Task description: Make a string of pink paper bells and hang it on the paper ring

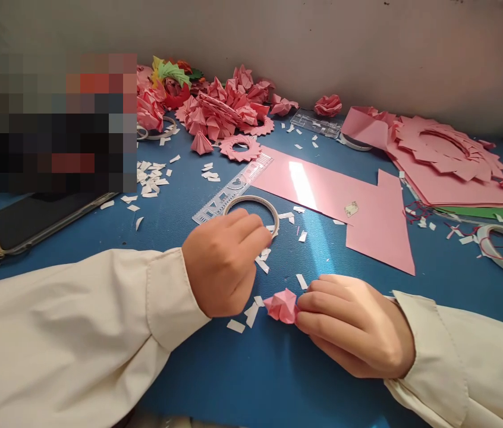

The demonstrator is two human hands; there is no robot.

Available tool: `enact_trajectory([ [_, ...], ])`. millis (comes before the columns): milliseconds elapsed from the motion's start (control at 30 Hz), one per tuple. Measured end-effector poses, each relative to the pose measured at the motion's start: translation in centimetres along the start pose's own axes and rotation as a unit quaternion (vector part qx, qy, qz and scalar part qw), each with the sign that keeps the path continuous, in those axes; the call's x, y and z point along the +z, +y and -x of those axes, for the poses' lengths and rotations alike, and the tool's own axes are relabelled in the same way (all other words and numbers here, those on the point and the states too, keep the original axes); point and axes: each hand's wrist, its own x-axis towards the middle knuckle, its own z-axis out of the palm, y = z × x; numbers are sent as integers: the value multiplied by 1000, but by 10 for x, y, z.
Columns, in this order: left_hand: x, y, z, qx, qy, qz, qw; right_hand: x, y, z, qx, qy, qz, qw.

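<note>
Piece in work: one small folded pink paper piece [282, 306] at the near centre of the blue table [242, 386], at the right hand's fingertips.
Right hand: the right hand [354, 324] has its fingers pressed together, their tips pinching the right edge of the piece; the thumb is largely hidden.
Left hand: the left hand [220, 264] hovers to the left of the piece and apart from it, fingers curled inward, beside the near edge of the tape roll [275, 219]; whether they pinch anything, I cannot tell.
Already folded: a large heap of pink pieces [220, 113] stands at the far centre; a broad pleated pink ring [412, 139] lies far right on a stack of pink paper [452, 193].
Piece's own state: its creases and points are formed, so the folding looks well advanced; whether any part of it is unfastened cannot be told.
Unworked stock: a flat pink sheet [323, 184] with a stepped outline, right of centre, seems partly cut away; the stack also holds flat paper.
Scraps: pale slips [236, 326] lie around the piece, with more far left.
Tools: a clear stencil ruler [209, 208] lies beyond the left hand, near the roll.
Overall: many pieces look complete, this one is in hand, and flat paper remains.
</note>
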Motion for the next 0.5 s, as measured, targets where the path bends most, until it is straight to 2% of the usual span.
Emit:
enact_trajectory([
  [100,4,-4,-3,-40,-39,-67,996,-1,-1,1,12,9,-14,1000],
  [200,9,-4,-4,-51,-74,-86,992,-2,-4,3,21,33,-53,998],
  [367,10,0,-4,-51,-75,-25,996,-8,-5,5,99,156,-114,976],
  [433,9,2,-5,-51,-83,13,995,-9,0,3,110,196,-89,970],
  [500,8,5,-7,-49,-94,54,993,-7,9,0,146,194,-13,970],
])
